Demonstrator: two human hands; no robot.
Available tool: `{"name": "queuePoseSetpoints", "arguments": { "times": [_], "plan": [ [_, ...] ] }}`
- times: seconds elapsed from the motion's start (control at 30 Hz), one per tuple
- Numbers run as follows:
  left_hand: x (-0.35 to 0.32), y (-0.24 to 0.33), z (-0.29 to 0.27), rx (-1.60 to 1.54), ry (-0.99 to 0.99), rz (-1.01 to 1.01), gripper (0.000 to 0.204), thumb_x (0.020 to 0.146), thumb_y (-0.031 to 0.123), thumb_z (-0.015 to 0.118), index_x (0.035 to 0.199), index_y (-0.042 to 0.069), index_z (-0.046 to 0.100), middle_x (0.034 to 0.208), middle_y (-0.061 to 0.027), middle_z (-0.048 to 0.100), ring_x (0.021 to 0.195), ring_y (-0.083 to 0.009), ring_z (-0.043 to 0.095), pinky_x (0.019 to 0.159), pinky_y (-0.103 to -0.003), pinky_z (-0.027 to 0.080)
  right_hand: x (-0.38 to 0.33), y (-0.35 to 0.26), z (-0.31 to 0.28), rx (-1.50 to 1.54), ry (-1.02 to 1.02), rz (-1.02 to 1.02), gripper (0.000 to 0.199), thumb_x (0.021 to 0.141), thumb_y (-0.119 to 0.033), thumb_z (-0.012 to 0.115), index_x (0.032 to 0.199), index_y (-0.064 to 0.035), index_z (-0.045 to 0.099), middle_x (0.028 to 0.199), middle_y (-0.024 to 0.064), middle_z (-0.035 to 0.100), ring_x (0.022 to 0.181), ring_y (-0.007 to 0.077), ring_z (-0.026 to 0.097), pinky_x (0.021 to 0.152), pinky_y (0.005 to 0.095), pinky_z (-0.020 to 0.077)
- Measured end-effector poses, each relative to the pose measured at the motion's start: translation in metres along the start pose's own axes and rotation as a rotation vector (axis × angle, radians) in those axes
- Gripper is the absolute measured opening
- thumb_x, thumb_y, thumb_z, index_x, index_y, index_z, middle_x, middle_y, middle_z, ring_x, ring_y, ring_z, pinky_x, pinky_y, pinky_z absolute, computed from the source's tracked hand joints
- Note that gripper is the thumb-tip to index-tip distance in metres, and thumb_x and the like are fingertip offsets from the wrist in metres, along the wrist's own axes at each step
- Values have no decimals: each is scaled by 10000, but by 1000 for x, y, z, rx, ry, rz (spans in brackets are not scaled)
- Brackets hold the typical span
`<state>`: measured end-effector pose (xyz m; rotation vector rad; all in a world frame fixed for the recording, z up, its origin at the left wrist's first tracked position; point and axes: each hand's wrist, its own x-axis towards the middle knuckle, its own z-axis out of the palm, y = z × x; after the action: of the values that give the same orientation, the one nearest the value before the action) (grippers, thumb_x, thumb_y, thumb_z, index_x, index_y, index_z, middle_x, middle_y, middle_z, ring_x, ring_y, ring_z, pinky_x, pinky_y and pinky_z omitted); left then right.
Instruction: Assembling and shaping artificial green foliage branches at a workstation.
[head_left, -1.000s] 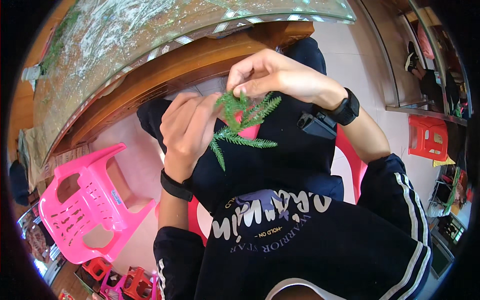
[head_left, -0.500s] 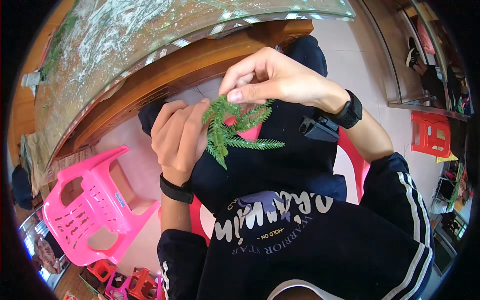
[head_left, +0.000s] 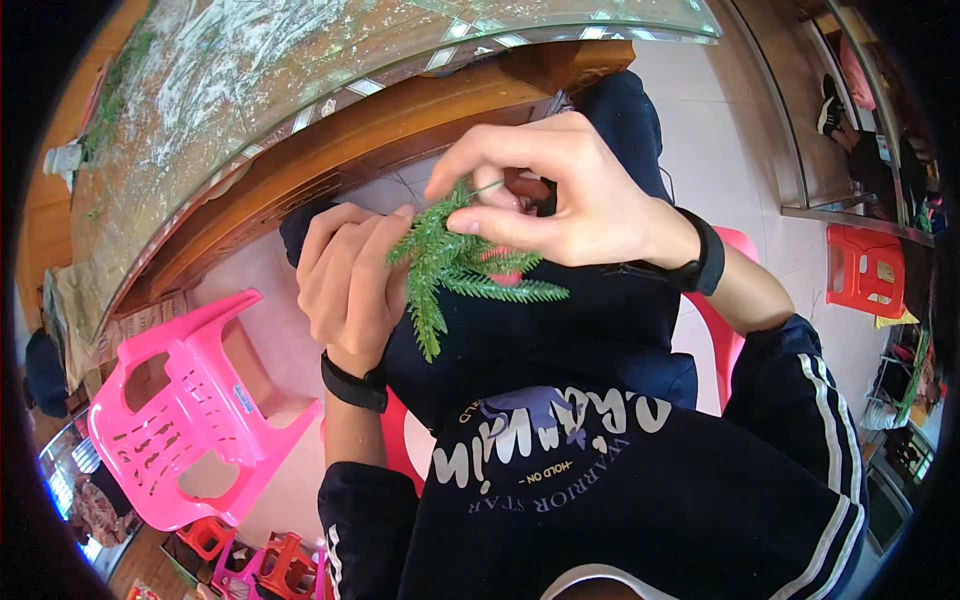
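A glass-topped table (head_left: 380, 122) is cut off by the upper edge, its glass streaked with white. The person's dark top (head_left: 640, 490) is cropped by the lower edge. A pink chair (head_left: 207, 398) is seen whole at the left, while a red stool (head_left: 865, 285) is placed near the right rim, bent by the lens.

The right hand (head_left: 580, 200) is brought in from the right, bent at the wrist, with its palm partly shown. Its forefinger is arched over and its thumb stretched below, the green sprigs (head_left: 440, 255) being pinched between the two. The left hand (head_left: 350, 280) is held with its back upward and its fingers curled and pressed together; its fingertips are partly hidden, so what is gripped by them cannot be told. The sprigs are held above the lap, between the hands, and a thin stem is shown at their top. A small pink thing (head_left: 512, 263) is mostly covered by the sprigs and the right hand; its shape cannot be made out.
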<state>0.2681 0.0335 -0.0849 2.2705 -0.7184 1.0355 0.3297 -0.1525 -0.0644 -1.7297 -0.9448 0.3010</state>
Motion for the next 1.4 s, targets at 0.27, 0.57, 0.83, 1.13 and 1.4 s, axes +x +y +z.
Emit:
{"name": "queuePoseSetpoints", "arguments": {
  "times": [0.27, 0.57, 0.83, 1.13, 1.4],
  "plan": [
    [2, -5, 5, 54, 8, 57, 260, 592, -83, 637, 844, -28, 611, 708, -97, 588, 608, -233, 555, 634, -341, 479, 2, 7, -1, -400, 260, -310, 288, 631, -108, 706, 902, -63, 623, 538, -17, 454, 504, 120, 470, 508, 247, 319],
    [7, -11, 3, -58, -125, -92, 243, 586, -7, 685, 819, 18, 618, 731, -72, 589, 683, -212, 570, 727, -370, 451, 5, 16, 0, -568, 352, -390, 279, 601, -97, 699, 869, -78, 622, 528, -21, 427, 493, 113, 457, 503, 252, 299],
    [4, -12, 6, 62, -127, -112, 174, 619, 63, 723, 735, 55, 593, 703, -32, 587, 638, -193, 550, 733, -356, 439, 4, 16, 4, -498, 270, -300, 217, 650, -110, 685, 853, -74, 618, 517, -3, 412, 470, 122, 419, 492, 252, 286],
    [1, -7, 2, 171, -134, -23, 173, 627, 76, 733, 715, 62, 585, 625, -20, 577, 565, -156, 536, 734, -351, 449, 3, 21, 11, 298, -9, 227, 131, 861, -143, 554, 833, -22, 597, 520, -47, 370, 481, 44, 342, 463, 213, 250],
    [6, -6, 9, 35, -64, -298, 157, 649, 43, 714, 756, 44, 600, 709, -41, 605, 640, -187, 569, 698, -338, 457, 6, 29, 5, 523, 51, 378, 172, 893, -175, 523, 856, -17, 583, 567, -64, 381, 482, 23, 293, 462, 185, 233]
  ]
}}
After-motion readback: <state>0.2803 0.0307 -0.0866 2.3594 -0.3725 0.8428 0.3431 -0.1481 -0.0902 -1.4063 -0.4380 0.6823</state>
